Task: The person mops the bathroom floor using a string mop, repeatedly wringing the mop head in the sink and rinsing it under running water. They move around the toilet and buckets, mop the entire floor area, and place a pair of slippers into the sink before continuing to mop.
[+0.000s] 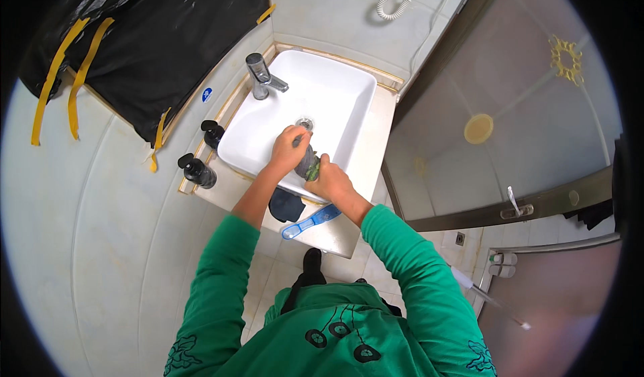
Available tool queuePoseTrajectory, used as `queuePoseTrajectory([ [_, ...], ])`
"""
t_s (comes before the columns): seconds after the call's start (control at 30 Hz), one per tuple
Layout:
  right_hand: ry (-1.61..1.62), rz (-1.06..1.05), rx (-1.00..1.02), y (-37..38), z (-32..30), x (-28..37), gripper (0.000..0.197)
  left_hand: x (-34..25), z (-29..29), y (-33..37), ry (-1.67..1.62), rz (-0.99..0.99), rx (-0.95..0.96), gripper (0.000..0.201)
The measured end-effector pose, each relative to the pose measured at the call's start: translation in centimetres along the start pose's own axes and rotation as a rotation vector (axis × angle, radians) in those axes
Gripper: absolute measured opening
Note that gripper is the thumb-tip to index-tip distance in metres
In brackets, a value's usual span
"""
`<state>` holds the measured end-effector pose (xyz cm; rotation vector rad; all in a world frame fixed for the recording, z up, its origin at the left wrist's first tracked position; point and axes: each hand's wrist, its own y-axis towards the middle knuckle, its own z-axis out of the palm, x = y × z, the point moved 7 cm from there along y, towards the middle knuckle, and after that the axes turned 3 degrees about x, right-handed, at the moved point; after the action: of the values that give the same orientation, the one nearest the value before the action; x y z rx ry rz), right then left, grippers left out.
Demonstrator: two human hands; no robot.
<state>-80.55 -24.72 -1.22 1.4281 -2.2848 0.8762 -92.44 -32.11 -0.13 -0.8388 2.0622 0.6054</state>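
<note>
Left hand (290, 151) and right hand (331, 180) both grip grey-green cloth (306, 165), possibly a sock, over sink's (365, 88) near edge. Right hand pulling back low could knock blue brush (312, 221) off counter (345, 237).

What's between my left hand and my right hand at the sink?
A bunched dark grey cloth with green patches spans the gap between your left hand and right hand, as the head view shows.
</note>
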Motion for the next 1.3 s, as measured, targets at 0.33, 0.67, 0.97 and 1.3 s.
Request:
queuePoseTrajectory([
  [0.33, 0.146, -0.204, -0.192, -7.5, -4.0, 1.7, 0.059, -6.6, -5.8, -6.2, -0.523, 0.232, 0.126, 0.036],
  [0.67, 0.320, -0.094, -0.330, -12.6, -7.8, -1.7, 0.063, -8.9, -0.6, -7.7, -0.407, 0.229, 0.179, 0.015],
  [0.97, 0.552, -0.021, -0.590, -18.4, -11.6, -6.7, 0.059, -12.6, 5.3, -9.0, -0.389, 0.337, 0.111, 0.009],
  [1.3, 0.828, 0.163, -0.744, -25.5, -14.5, -14.6, 0.056, -14.0, 15.4, -9.1, -1.047, -0.021, 0.243, 0.012],
])
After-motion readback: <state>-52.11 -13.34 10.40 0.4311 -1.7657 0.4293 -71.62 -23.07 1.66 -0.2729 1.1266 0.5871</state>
